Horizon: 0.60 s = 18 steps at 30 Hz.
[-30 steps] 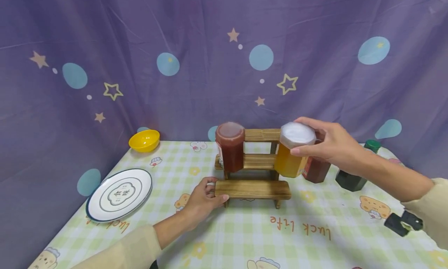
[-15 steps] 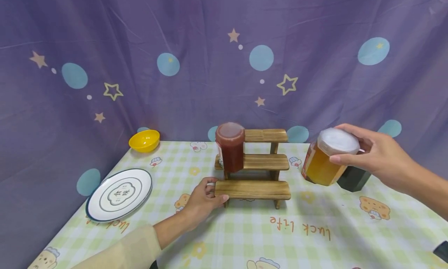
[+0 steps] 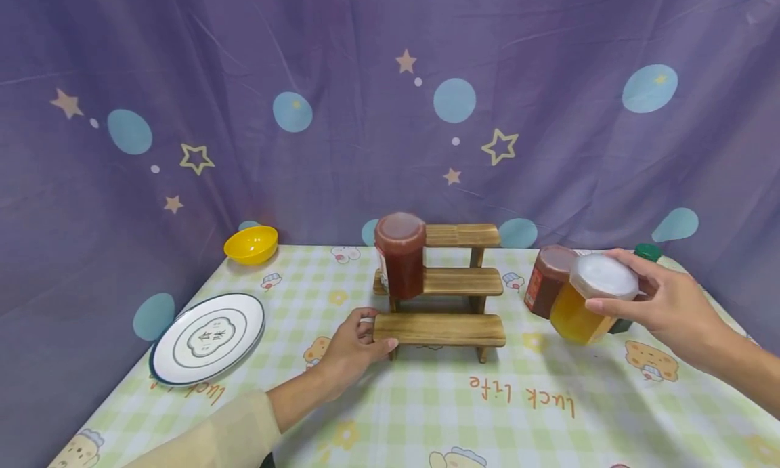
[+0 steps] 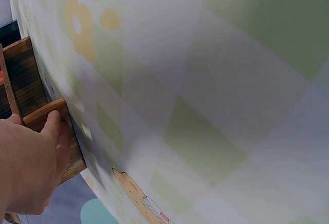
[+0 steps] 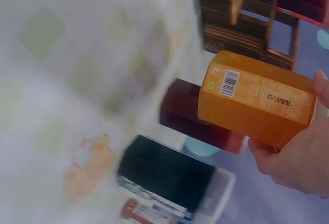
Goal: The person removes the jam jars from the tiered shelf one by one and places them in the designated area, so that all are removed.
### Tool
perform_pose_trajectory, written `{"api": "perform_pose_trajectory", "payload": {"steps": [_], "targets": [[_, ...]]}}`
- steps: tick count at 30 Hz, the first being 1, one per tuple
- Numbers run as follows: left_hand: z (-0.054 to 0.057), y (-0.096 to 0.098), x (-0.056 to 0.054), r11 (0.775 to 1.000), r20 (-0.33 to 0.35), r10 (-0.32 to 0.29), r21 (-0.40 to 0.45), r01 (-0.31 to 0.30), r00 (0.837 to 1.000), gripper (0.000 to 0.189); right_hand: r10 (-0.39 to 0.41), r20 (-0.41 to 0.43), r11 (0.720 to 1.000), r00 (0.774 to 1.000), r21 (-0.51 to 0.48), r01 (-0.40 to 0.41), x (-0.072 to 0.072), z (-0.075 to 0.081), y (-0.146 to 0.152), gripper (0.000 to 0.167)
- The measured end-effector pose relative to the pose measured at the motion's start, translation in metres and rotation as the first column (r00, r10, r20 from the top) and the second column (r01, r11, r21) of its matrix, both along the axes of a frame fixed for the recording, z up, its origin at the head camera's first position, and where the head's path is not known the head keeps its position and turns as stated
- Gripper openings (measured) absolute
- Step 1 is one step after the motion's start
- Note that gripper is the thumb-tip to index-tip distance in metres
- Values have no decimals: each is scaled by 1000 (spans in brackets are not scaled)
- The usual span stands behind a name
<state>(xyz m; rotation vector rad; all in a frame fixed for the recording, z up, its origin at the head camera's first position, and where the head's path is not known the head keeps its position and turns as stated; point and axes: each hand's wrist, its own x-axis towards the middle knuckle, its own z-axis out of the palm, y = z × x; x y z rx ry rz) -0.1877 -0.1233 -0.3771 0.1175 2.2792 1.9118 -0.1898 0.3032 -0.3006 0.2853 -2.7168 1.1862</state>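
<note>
My right hand (image 3: 676, 305) grips a faceted jar (image 3: 581, 312) of amber contents by its white lid, above the cloth at the right. Its label (image 5: 252, 90) with a barcode faces the right wrist camera. My left hand (image 3: 353, 349) holds the left end of the lowest step of a wooden three-step rack (image 3: 439, 329), thumb in front. On the rack's left side stands a jar with dark red contents (image 3: 402, 268). Just behind the amber jar, a second dark red jar (image 3: 544, 285) stands on the table, partly overlapped by it.
A dark jar with a white lid (image 5: 164, 172) stands beside the second red jar. A green-capped bottle (image 3: 647, 252) shows behind my right hand. At the left are a white plate (image 3: 250, 319) and a yellow bowl (image 3: 251, 246). A purple curtain (image 3: 365, 150) hangs behind.
My right hand has carried the amber jar from beside the rack to the right, then lower and nearer, uncovering the second red jar. The left hand has stayed on the rack.
</note>
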Motion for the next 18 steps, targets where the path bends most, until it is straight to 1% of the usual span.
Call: {"api": "perform_pose_trajectory", "payload": {"steps": [3,9,13,18], "targets": [[-1,0,0,1000,-1,-2,1,2,1000,66,6,8,1000,1000,-28,-6,2,-10,0,81],[-1,-1,-1,1000,-1,1,6,-1,1000,65,0,56,999,998,-38,2,2,-25,1,85],[-2,-1,-1,1000,1,0,12,0,1000,64,7,87,999,996,-48,-3,2,-32,-2,87],[-2,-2,-2,1000,3,-6,21,6,1000,64,19,131,998,991,-69,-10,2,-35,-4,88]]}}
